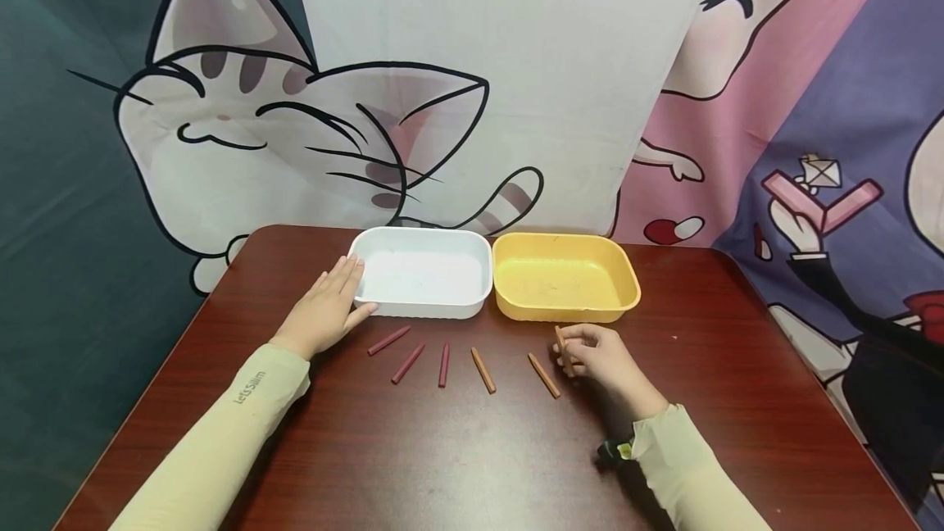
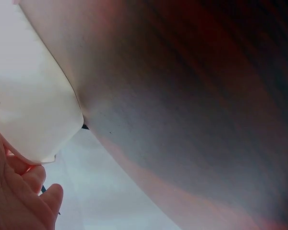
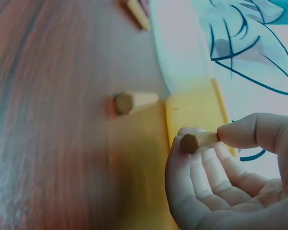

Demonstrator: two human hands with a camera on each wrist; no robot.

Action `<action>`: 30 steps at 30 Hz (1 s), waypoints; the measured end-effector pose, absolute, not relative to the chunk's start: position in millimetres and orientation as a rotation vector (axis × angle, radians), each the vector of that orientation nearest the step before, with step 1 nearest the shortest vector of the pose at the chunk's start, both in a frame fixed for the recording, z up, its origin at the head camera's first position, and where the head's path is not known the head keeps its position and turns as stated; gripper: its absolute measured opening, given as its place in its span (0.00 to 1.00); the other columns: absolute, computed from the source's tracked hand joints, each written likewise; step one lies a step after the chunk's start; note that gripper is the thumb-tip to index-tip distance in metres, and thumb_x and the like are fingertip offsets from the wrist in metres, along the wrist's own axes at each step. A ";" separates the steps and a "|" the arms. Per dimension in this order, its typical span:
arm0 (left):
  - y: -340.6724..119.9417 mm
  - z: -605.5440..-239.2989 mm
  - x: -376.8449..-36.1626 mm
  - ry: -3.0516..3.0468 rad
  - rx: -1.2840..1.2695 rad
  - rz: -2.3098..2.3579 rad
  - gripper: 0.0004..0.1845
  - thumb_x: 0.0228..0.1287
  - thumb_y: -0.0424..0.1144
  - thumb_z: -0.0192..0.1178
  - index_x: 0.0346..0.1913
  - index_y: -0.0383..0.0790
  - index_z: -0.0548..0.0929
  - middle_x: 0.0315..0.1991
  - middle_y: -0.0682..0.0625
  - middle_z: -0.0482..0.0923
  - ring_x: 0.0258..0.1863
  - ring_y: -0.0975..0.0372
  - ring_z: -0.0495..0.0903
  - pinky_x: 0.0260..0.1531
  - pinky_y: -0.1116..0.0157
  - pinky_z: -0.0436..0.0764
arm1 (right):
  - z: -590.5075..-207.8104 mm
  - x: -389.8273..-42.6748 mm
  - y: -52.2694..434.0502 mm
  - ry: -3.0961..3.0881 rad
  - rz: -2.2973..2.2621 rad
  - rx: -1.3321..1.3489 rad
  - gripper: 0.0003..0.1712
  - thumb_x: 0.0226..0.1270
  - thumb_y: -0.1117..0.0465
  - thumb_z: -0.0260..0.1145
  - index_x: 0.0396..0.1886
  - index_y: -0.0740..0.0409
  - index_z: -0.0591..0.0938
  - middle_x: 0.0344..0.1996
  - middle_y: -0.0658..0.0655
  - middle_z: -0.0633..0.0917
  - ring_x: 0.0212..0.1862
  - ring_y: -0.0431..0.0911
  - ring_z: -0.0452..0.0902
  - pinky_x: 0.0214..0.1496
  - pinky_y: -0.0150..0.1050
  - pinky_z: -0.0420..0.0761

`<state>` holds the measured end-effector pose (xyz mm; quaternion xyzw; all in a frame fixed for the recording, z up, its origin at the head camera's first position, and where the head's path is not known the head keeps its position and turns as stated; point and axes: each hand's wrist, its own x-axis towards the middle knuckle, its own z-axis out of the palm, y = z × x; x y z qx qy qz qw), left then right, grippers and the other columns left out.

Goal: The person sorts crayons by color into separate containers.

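We see a dark reddish-brown wood-grain table (image 1: pixel 457 465) bearing a white tray (image 1: pixel 422 273) beside a yellow tray (image 1: pixel 564 279). Three maroon sticks (image 1: pixel 408 362) and two orange-brown sticks (image 1: pixel 483 370) lie before them; our right hand (image 1: pixel 601 359) holds another orange-brown stick (image 1: pixel 562 341). Our sleeves (image 1: pixel 221 441) are pale yellow-green. Behind hangs a cartoon cat backdrop (image 1: pixel 295 121) in white, grey stripes and teal, beside pink and purple panels.

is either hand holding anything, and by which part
The right hand pinches an orange-brown stick near one end between thumb and fingertips. The left hand holds nothing; it rests flat against the white tray.
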<state>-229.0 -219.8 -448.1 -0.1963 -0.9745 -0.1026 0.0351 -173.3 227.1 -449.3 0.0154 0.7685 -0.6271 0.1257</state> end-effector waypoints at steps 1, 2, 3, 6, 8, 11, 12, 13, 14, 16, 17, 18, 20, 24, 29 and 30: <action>-219.7 -448.2 -229.1 -2.994 -0.603 -0.316 0.44 0.77 0.56 0.52 0.78 0.25 0.52 0.79 0.33 0.48 0.79 0.43 0.46 0.75 0.42 0.52 | -448.1 -173.1 227.6 2.205 -1.850 0.044 0.19 0.71 0.72 0.57 0.57 0.82 0.73 0.40 0.64 0.87 0.36 0.46 0.84 0.37 0.37 0.86; -219.7 -448.5 -229.3 -2.995 -0.602 -0.317 0.44 0.77 0.56 0.52 0.78 0.25 0.52 0.80 0.33 0.48 0.80 0.43 0.45 0.75 0.42 0.52 | -446.9 -172.8 228.0 2.172 -1.875 0.041 0.20 0.72 0.71 0.57 0.59 0.83 0.72 0.41 0.65 0.87 0.38 0.46 0.85 0.39 0.37 0.86; -219.7 -448.7 -229.5 -2.994 -0.603 -0.316 0.44 0.77 0.56 0.52 0.78 0.25 0.52 0.80 0.33 0.48 0.80 0.43 0.45 0.75 0.42 0.52 | -445.6 -172.4 228.4 2.145 -1.894 0.031 0.22 0.73 0.70 0.57 0.60 0.83 0.71 0.44 0.66 0.86 0.39 0.46 0.85 0.40 0.37 0.87; -219.6 -448.8 -230.3 -2.993 -0.606 -0.314 0.44 0.77 0.56 0.52 0.78 0.25 0.52 0.79 0.33 0.48 0.80 0.43 0.45 0.75 0.42 0.52 | -440.7 -171.5 229.3 2.081 -1.954 -0.001 0.25 0.74 0.68 0.58 0.64 0.82 0.69 0.49 0.69 0.85 0.44 0.48 0.86 0.44 0.39 0.87; -219.5 -448.5 -230.4 -2.993 -0.607 -0.314 0.43 0.77 0.55 0.52 0.78 0.24 0.53 0.79 0.32 0.48 0.80 0.43 0.45 0.75 0.42 0.52 | -437.2 -172.2 230.2 2.062 -1.990 -0.027 0.26 0.75 0.67 0.59 0.65 0.82 0.68 0.51 0.69 0.85 0.47 0.49 0.86 0.46 0.40 0.87; -219.2 -447.7 -230.2 -2.990 -0.607 -0.311 0.43 0.77 0.55 0.52 0.77 0.24 0.53 0.79 0.32 0.49 0.79 0.42 0.47 0.75 0.42 0.52 | -431.3 -175.8 231.7 2.056 -2.025 -0.056 0.26 0.75 0.68 0.58 0.66 0.82 0.67 0.49 0.66 0.86 0.47 0.49 0.86 0.46 0.39 0.86; -219.1 -447.4 -230.0 -2.990 -0.606 -0.311 0.43 0.77 0.55 0.52 0.77 0.24 0.54 0.79 0.32 0.49 0.79 0.42 0.47 0.75 0.42 0.52 | -429.2 -177.6 232.5 2.054 -2.036 -0.062 0.26 0.75 0.68 0.58 0.66 0.82 0.67 0.48 0.64 0.86 0.46 0.49 0.86 0.46 0.39 0.86; -219.1 -447.3 -229.8 -2.990 -0.606 -0.311 0.43 0.77 0.55 0.52 0.77 0.24 0.54 0.79 0.32 0.49 0.79 0.42 0.47 0.75 0.42 0.52 | -426.7 -179.2 233.1 2.055 -2.044 -0.062 0.26 0.75 0.68 0.59 0.66 0.81 0.68 0.47 0.62 0.87 0.46 0.48 0.86 0.46 0.39 0.86; -219.0 -447.2 -229.6 -2.990 -0.606 -0.310 0.43 0.77 0.55 0.52 0.77 0.24 0.54 0.79 0.32 0.49 0.79 0.42 0.47 0.75 0.42 0.52 | -424.3 -181.1 233.9 2.055 -2.051 -0.065 0.26 0.75 0.68 0.59 0.66 0.81 0.68 0.46 0.60 0.87 0.45 0.47 0.86 0.46 0.39 0.87; -219.0 -447.4 -229.5 -2.990 -0.606 -0.310 0.43 0.77 0.55 0.52 0.77 0.24 0.54 0.79 0.32 0.49 0.79 0.42 0.47 0.75 0.42 0.52 | -419.5 -185.6 235.7 2.051 -2.066 -0.069 0.26 0.75 0.67 0.60 0.66 0.79 0.69 0.46 0.59 0.87 0.43 0.45 0.86 0.46 0.39 0.87; -219.1 -447.5 -229.6 -2.990 -0.605 -0.312 0.43 0.77 0.55 0.52 0.77 0.24 0.54 0.79 0.32 0.49 0.79 0.42 0.47 0.75 0.42 0.52 | -416.9 -188.1 236.4 2.042 -2.078 -0.068 0.25 0.75 0.67 0.60 0.65 0.78 0.69 0.45 0.59 0.87 0.43 0.45 0.87 0.46 0.38 0.87; -219.2 -447.6 -229.7 -2.991 -0.604 -0.313 0.43 0.77 0.55 0.52 0.77 0.24 0.54 0.79 0.32 0.49 0.79 0.42 0.47 0.75 0.42 0.52 | -414.3 -190.6 237.3 2.044 -2.080 -0.075 0.25 0.76 0.66 0.61 0.65 0.78 0.70 0.45 0.58 0.87 0.43 0.45 0.87 0.47 0.38 0.86; -219.4 -447.5 -229.7 -2.996 -0.602 -0.318 0.43 0.77 0.55 0.52 0.77 0.25 0.53 0.79 0.32 0.48 0.79 0.42 0.46 0.75 0.42 0.52 | -409.9 -195.8 239.0 2.023 -2.105 -0.080 0.24 0.76 0.66 0.61 0.65 0.76 0.71 0.44 0.57 0.88 0.43 0.44 0.87 0.47 0.37 0.86; -219.7 -446.9 -229.3 -3.007 -0.601 -0.326 0.43 0.78 0.55 0.51 0.78 0.25 0.52 0.80 0.33 0.47 0.80 0.43 0.44 0.75 0.42 0.51 | -402.0 -206.6 242.5 1.990 -2.153 -0.056 0.19 0.76 0.66 0.61 0.61 0.71 0.75 0.42 0.54 0.87 0.43 0.45 0.87 0.48 0.38 0.86; -219.5 -446.9 -228.9 -3.002 -0.602 -0.327 0.42 0.78 0.55 0.51 0.78 0.25 0.53 0.80 0.33 0.47 0.80 0.43 0.45 0.75 0.42 0.51 | -395.4 -220.3 248.2 1.984 -2.163 0.016 0.20 0.75 0.64 0.64 0.61 0.69 0.76 0.41 0.53 0.87 0.41 0.45 0.87 0.48 0.37 0.86; -219.5 -447.2 -228.9 -3.001 -0.602 -0.326 0.42 0.78 0.55 0.51 0.78 0.25 0.53 0.80 0.33 0.47 0.80 0.43 0.45 0.75 0.41 0.51 | -394.6 -223.1 249.4 1.987 -2.156 0.034 0.21 0.75 0.63 0.64 0.62 0.69 0.76 0.42 0.52 0.87 0.41 0.45 0.87 0.48 0.37 0.86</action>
